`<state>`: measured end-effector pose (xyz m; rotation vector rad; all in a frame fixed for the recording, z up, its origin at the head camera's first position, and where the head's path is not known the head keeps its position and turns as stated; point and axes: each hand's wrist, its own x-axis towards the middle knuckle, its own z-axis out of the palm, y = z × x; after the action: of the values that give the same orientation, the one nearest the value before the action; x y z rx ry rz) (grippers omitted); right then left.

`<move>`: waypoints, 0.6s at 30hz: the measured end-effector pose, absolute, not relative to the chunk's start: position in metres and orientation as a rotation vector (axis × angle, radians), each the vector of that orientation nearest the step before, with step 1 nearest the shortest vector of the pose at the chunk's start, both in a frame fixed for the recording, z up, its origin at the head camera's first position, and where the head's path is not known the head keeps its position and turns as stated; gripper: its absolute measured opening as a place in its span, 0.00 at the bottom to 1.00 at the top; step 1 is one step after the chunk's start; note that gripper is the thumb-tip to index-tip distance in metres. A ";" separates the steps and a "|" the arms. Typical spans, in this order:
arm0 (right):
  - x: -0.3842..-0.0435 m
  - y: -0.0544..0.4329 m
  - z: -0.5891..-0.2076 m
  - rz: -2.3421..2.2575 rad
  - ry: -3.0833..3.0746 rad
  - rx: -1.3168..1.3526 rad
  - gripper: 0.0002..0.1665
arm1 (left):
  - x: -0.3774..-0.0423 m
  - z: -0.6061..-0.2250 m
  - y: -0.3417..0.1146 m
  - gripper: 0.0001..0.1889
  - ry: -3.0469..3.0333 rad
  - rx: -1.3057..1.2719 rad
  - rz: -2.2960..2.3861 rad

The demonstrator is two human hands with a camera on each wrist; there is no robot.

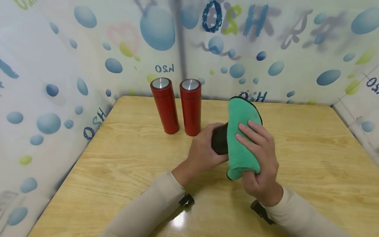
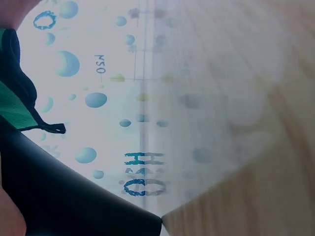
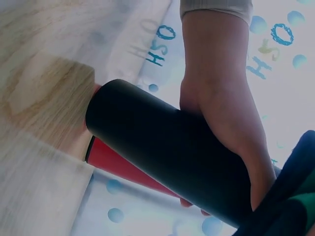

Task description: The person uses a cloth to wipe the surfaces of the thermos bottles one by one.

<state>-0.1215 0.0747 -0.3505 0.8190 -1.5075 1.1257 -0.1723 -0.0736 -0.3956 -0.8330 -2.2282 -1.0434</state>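
Observation:
My left hand (image 1: 204, 148) grips a dark thermos bottle (image 1: 219, 140) round its body, tilted above the table. A green cloth (image 1: 242, 131) with a black edge covers the far end of the bottle. My right hand (image 1: 262, 161) holds that cloth round the bottle, fingers spread over its top and thumb low at the folded edge. In the right wrist view, the smooth base and side of the dark bottle (image 3: 147, 142) show, with the left thumb along it. The left wrist view catches the bottle (image 2: 64, 187) and a corner of the cloth (image 2: 17, 108).
Two red thermos bottles with silver-topped lids, one on the left (image 1: 165, 108) and one on the right (image 1: 190, 108), stand upright behind my left hand. The wooden table (image 1: 311, 158) meets a patterned wall (image 1: 195, 59) at the back. Each wrist wears a small black camera.

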 end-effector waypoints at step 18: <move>-0.121 0.077 -0.352 1.200 -1.517 0.821 0.23 | -0.171 -0.400 -0.073 0.43 -2.193 -0.805 -1.122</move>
<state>-0.1209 0.0772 -0.3520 0.8211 -1.5170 1.1997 -0.1714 -0.0733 -0.4004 -0.8051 -2.1928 -1.1220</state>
